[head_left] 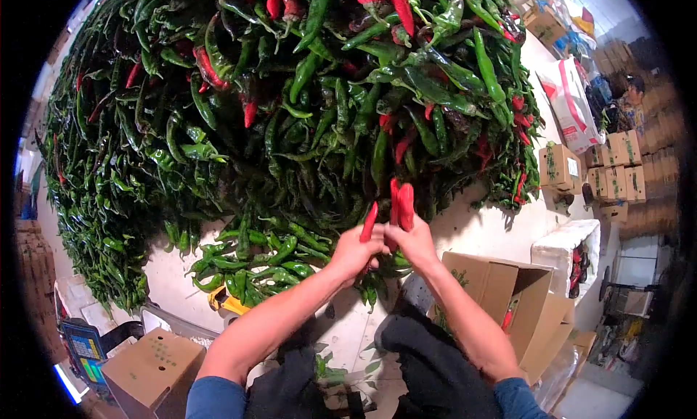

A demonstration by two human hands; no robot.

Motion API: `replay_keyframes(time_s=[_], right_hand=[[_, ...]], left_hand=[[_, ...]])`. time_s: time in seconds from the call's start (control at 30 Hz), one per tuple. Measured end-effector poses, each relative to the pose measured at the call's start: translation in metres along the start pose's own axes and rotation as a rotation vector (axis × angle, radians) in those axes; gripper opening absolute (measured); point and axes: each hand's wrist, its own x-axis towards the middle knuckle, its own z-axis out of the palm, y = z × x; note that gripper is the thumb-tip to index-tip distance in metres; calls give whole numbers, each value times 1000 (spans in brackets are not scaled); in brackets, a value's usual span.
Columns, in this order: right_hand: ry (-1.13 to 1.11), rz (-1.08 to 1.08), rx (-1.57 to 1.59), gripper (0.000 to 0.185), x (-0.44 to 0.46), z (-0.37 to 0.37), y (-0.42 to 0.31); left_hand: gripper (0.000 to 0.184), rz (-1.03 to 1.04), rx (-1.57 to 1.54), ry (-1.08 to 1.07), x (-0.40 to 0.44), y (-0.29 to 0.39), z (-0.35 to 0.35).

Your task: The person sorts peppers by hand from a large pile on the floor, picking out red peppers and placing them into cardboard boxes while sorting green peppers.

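Observation:
My left hand (356, 252) is closed around a red chili pepper (369, 222), which points up out of the fist. Right beside it, my right hand (412, 243) grips red chili peppers (406, 205), at least two, also pointing up. The two hands nearly touch at the foot of a large heap of green peppers (305, 143) with some red ones mixed in. Below and left of the hands, a smaller group of green peppers (265, 259) lies on the pale surface.
An open cardboard box (494, 277) stands to my right, with a white foam box (566, 237) holding peppers behind it. At lower left are a closed carton (154, 364), a blue scale display (83, 343) and a yellow object (229, 301). Stacked cartons and a person (633, 100) are at far right.

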Motion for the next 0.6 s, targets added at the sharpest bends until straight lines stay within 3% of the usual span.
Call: replay_keyframes(time_s=[0.07,0.1,0.17,0.23,0.3,0.43,0.47,0.5,0.53,0.57,0.6], right_hand=[[-31,17,-82,24,-17,-15,19],[-3,0,-128,24,-23,-15,17],[116,87,-215,29,-24,-25,8],[210,-180,-43,26,-12,-21,-18],[286,-711,-483,32,16,-17,-47],[398,-315,-629,28,70,14,-98],[325,-202,-817,28,100,9,-82],[328,-117,-884,31,99,18,-99],[384,-150,-915,33,103,24,-99],[431,-184,-949,36,106,29,-94],[479,-245,-987,38,114,30,-79]], left_hand=[[33,-105,36,-54,-18,-12,-10],[28,-53,49,-1,-23,-19,-11],[23,-141,-64,198,-24,-26,-21],[25,-27,-200,213,-15,-33,-34],[27,-20,-137,245,-13,-14,-27],[22,349,133,404,17,19,-5],[26,460,410,538,60,1,-29],[29,510,601,638,54,38,-15],[27,281,656,638,63,56,-11],[27,344,482,608,80,54,-14],[28,368,498,617,94,53,-19]])
